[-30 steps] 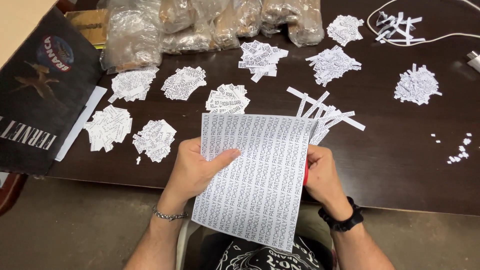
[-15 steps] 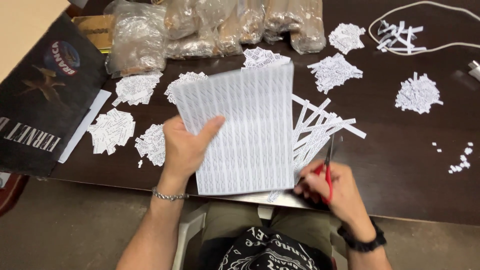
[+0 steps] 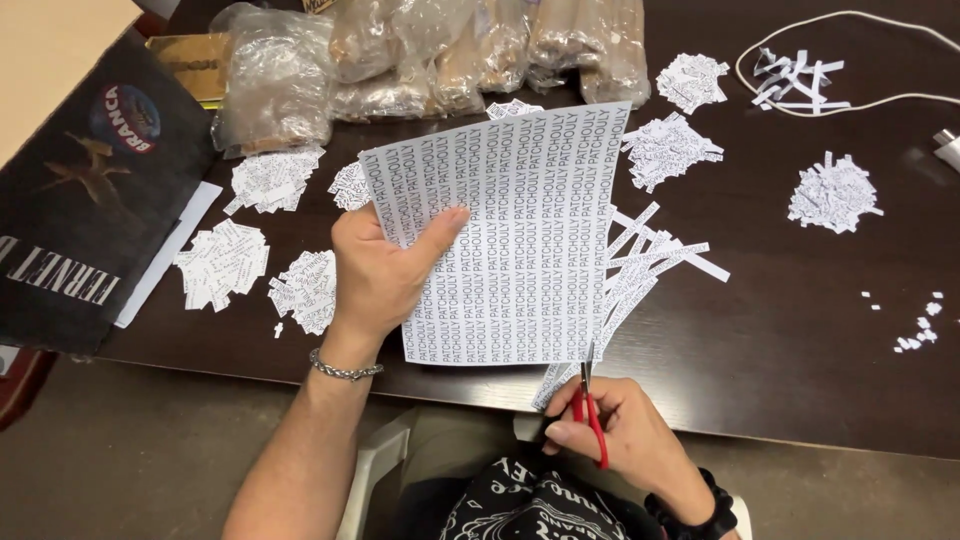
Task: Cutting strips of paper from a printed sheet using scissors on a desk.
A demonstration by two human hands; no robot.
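My left hand (image 3: pixel 385 275) holds a white sheet of paper (image 3: pixel 510 230) covered in rows of printed text, thumb on its face, raised over the dark wooden table (image 3: pixel 800 330). My right hand (image 3: pixel 620 435) grips red-handled scissors (image 3: pixel 590 400), blades pointing up at the sheet's lower right edge. Long cut paper strips (image 3: pixel 650 255) fan out from behind the sheet's right side.
Several small piles of cut paper slips (image 3: pixel 222 262) lie around the table. Clear plastic bags (image 3: pixel 400 60) sit at the back, a dark printed bag (image 3: pixel 80 200) at the left, a white cable (image 3: pixel 850 60) at the far right, tiny scraps (image 3: pixel 915 330) near the right edge.
The sheet has been lifted and turned upright further from me. My right hand left the sheet's edge, dropped to the table's front edge and now holds the scissors under the sheet.
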